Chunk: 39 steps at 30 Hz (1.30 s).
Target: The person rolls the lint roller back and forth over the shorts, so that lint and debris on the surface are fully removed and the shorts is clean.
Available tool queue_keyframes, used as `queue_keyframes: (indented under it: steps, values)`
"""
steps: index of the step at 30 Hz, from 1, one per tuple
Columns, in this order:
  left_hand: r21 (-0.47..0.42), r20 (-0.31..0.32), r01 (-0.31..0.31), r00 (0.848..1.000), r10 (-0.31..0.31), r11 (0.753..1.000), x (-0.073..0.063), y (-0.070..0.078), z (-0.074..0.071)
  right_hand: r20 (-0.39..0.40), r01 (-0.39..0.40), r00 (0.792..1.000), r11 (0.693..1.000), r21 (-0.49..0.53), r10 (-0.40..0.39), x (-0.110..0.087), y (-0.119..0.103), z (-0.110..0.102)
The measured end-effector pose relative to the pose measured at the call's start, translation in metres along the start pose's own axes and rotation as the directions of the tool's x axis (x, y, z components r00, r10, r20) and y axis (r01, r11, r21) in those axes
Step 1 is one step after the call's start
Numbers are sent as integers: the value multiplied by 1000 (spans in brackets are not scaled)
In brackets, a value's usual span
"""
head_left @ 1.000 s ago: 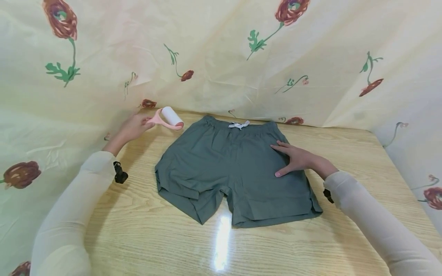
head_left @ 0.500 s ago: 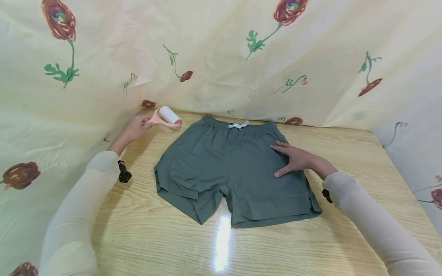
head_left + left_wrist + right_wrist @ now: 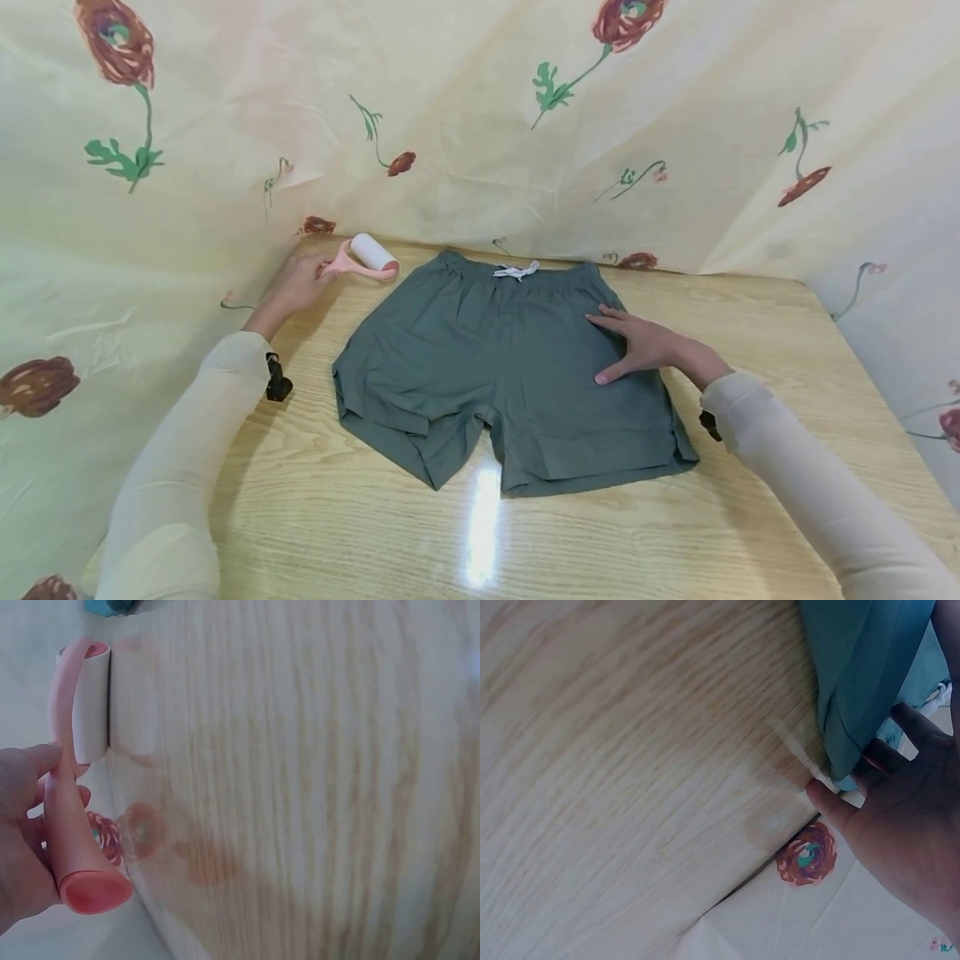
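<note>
Dark green-grey shorts (image 3: pixel 465 350) lie flat in the middle of the table, waistband with a white drawstring (image 3: pixel 517 271) at the far side. My left hand (image 3: pixel 296 282) grips the pink handle of a lint roller (image 3: pixel 372 252) left of the waistband. In the left wrist view thumb and fingers wrap the handle (image 3: pixel 66 814), with the white roll (image 3: pixel 91 709) beyond. Whether the roll touches the table cannot be told. On the shorts' right leg rests my right hand (image 3: pixel 643 343), fingers spread. The right wrist view shows this hand (image 3: pixel 904 810) beside the cloth (image 3: pixel 862 675).
The light wooden table (image 3: pixel 360 533) carries a bright light reflection near the front. A cream flowered cloth (image 3: pixel 465 125) hangs along its back and both sides, close behind the roller. Each wrist wears a black camera mount (image 3: pixel 277 379).
My left forearm has swung a little to the right, while the hand keeps the lint roller in almost the same place. The right hand and the shorts have stayed put.
</note>
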<state>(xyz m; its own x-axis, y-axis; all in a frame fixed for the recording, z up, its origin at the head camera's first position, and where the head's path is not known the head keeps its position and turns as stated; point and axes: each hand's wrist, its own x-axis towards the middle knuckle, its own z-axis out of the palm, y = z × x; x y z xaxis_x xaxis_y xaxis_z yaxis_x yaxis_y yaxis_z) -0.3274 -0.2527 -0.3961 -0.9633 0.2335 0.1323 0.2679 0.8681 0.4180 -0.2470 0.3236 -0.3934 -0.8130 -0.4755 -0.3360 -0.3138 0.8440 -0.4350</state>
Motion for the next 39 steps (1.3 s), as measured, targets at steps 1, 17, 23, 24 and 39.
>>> queue_keyframes:
  steps: [1, 17, 23, 24, 39]
  values:
    - [15, 5, 11, 1000, -11, 1000, -1, 1, 0, 0, 0, 1000, 1000, 0, 0, 0, 0, 0]
    - [77, 115, 88, 989, -96, 993, -7, 11, 7, 4, -5, 1000, 1000, 5, 5, -11, 5, 3]
    - [69, 114, 88, 989, -96, 994, -5, 15, 8, 16, -9, 1000, 1000, 14, 9, -14, 6, 2]
    - [66, 114, 89, 989, -96, 994, -4, 15, 8, 15, -9, 1000, 1000, 12, 8, -14, 7, 2]
    - [30, 123, 101, 987, -104, 994, 0, 13, 9, 4, -8, 1000, 1000, 8, 8, -11, 5, -1]
